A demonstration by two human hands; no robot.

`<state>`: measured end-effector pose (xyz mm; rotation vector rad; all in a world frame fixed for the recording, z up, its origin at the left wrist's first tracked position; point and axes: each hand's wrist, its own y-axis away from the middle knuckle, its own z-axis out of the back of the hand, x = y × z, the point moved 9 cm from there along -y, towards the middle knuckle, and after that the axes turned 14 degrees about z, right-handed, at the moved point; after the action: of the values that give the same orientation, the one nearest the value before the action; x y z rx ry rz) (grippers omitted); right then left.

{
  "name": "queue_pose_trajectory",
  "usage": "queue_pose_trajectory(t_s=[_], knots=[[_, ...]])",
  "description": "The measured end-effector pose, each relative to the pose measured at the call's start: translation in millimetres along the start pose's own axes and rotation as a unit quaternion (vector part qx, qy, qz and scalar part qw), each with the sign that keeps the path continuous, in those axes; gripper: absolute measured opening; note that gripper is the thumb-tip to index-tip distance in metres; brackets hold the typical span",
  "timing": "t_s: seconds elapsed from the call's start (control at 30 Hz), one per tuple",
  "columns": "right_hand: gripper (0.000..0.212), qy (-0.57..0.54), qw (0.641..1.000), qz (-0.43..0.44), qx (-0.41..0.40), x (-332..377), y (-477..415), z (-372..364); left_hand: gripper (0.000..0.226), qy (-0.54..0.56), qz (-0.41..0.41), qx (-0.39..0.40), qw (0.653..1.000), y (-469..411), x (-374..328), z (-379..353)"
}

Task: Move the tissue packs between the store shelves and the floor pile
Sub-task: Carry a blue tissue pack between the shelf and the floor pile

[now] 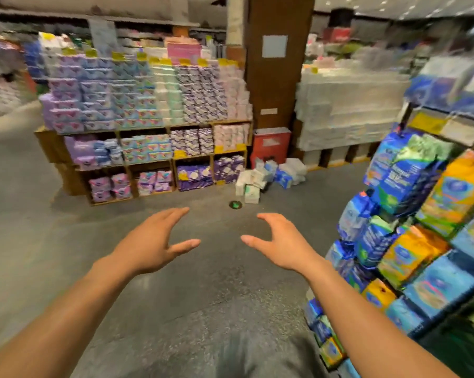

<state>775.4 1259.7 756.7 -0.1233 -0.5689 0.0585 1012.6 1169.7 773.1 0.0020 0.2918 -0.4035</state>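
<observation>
A pile of white and blue tissue packs (268, 175) lies on the grey floor at the foot of a brown pillar, well ahead of me. My left hand (154, 238) and my right hand (279, 241) reach forward side by side over bare floor, palms facing each other, fingers spread and slightly bent, holding nothing. Both hands are far short of the pile. Wooden shelves (154, 126) stacked with purple, blue and pink packs stand to the left of the pile. A rack of blue and orange packs (410, 214) stands close on my right.
A brown pillar (276, 64) rises behind the pile, with a red box (270, 145) at its base. Stacked white packs (347, 110) fill a low display beyond it. A small green object (235, 205) lies on the floor before the pile.
</observation>
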Motion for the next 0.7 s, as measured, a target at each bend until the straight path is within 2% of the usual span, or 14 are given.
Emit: queue_pose_trajectory(t_s=[0.07, 0.2, 0.37, 0.53, 0.7], knots=[[0.084, -0.017, 0.998, -0.048, -0.021, -40.5, -26.4, 7.2, 0.116, -0.005, -0.030, 0.030, 0.999, -56.6, -15.3, -19.8], [0.078, -0.061, 0.988, -0.128, -0.065, -120.6, -80.4, 11.4, 0.097, -0.009, -0.077, 0.075, 0.994, -168.1, -53.4, -62.1], [0.081, -0.096, 0.974, -0.174, -0.105, -226.2, -163.8, 20.5, 0.093, -0.006, -0.121, 0.103, 0.987, -309.7, -99.2, -119.7], [0.087, -0.140, 0.964, -0.200, -0.107, -328.3, -273.2, 56.1, 0.091, 0.020, -0.105, 0.112, 0.988, -456.5, -132.8, -148.9], [0.083, -0.151, 0.958, -0.218, -0.109, -416.3, -394.9, 98.1, 0.094, 0.042, -0.093, 0.099, 0.990, -605.1, -163.9, -161.3]])
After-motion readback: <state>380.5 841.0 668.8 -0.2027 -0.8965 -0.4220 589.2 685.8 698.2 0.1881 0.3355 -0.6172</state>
